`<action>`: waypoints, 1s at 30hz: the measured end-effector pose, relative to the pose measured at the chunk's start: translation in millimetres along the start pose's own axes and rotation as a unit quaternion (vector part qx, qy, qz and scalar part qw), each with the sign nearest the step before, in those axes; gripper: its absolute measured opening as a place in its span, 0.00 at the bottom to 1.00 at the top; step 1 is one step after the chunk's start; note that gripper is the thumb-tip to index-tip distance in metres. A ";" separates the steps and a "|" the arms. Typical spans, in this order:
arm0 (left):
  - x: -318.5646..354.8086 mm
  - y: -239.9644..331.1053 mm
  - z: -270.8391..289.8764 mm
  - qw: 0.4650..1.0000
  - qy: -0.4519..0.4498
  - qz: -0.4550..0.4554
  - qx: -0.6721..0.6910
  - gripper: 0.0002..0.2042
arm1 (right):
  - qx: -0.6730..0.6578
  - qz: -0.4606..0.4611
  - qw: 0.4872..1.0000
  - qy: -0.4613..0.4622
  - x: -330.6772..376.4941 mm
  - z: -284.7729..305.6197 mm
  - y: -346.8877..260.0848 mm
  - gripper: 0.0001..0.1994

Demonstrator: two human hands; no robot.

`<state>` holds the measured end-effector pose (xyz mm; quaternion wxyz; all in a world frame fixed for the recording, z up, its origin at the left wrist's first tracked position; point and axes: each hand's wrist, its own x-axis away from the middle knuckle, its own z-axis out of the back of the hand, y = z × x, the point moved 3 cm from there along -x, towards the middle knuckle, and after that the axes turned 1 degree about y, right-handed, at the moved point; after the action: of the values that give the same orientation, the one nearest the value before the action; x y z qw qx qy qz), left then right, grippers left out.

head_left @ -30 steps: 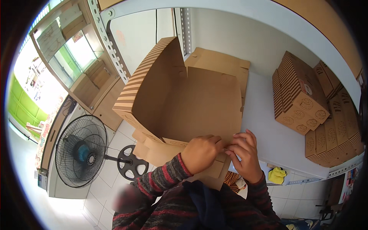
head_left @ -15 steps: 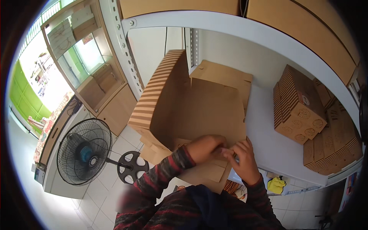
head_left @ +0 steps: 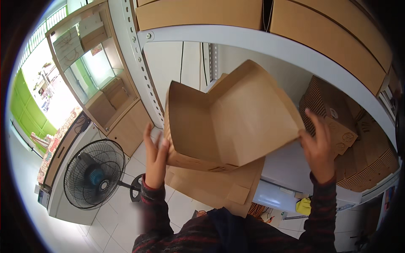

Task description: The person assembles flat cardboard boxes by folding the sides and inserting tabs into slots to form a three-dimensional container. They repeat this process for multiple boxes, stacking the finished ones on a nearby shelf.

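Observation:
A brown cardboard box [head_left: 236,122], part folded with its flaps hanging below, is raised between my hands in front of a white metal shelf [head_left: 291,164]. My left hand [head_left: 155,157] presses flat against its left side, fingers pointing up. On the box's right edge rests my right hand [head_left: 317,147], fingers spread. Both striped sleeves rise from the lower edge.
Bundles of flat cardboard [head_left: 333,118] lie on the shelf to the right, more boxes on the upper shelf [head_left: 202,12]. A black standing fan [head_left: 95,173] stands on the tiled floor at the left, beside a wooden cabinet [head_left: 105,105]. Something yellow [head_left: 303,205] sits below the shelf.
The box has been lifted from lap height and turned, opening toward me. My hands moved apart from its lower flap to its left and right sides. The view has tilted upward.

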<state>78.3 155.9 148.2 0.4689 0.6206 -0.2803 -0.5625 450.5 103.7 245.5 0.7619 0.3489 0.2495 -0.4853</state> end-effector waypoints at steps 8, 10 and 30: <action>75.2 -24.7 -49.9 0.888 -0.212 0.199 0.355 0.45 | 0.056 0.042 0.991 0.118 -57.5 -28.7 38.1 0.10; 93.9 -18.7 -65.4 0.853 -0.301 0.190 0.381 0.46 | 0.055 0.051 0.988 0.136 -65.3 -39.4 45.4 0.11; -136.0 -109.3 -71.7 0.987 -0.146 0.027 -0.070 0.35 | -0.241 0.036 0.957 0.158 -37.1 -106.5 55.2 0.30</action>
<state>99.0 338.2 104.1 0.4801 0.4901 -0.3219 -0.6524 481.5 222.8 220.8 0.7910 0.2364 0.4637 -0.3217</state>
